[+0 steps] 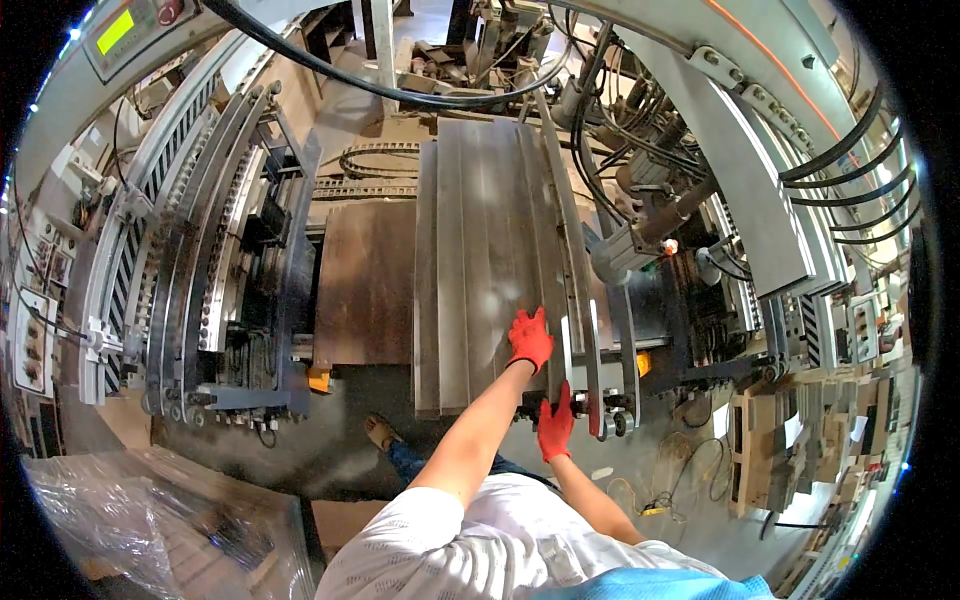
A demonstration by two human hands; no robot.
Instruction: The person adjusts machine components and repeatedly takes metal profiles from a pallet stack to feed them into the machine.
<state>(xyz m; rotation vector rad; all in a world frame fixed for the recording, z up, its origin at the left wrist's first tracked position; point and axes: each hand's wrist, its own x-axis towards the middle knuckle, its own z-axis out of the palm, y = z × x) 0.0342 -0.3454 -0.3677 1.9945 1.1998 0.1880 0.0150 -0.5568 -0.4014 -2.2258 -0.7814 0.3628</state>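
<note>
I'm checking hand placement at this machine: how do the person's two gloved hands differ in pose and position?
The left hand reaches further out, lying flat with fingers spread on top of the grey boards; the right hand stays nearer the body, at the boards' near end by the metal guide rail. The left arm is stretched long; the right arm looks more bent. Both wear red gloves.

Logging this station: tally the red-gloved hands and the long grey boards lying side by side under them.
Red-gloved hands: 2, the left hand flat on the boards, the right hand at their near end.
Long grey boards: about 5; the seams blur, so the count is approximate.
Total: about 7.
</note>
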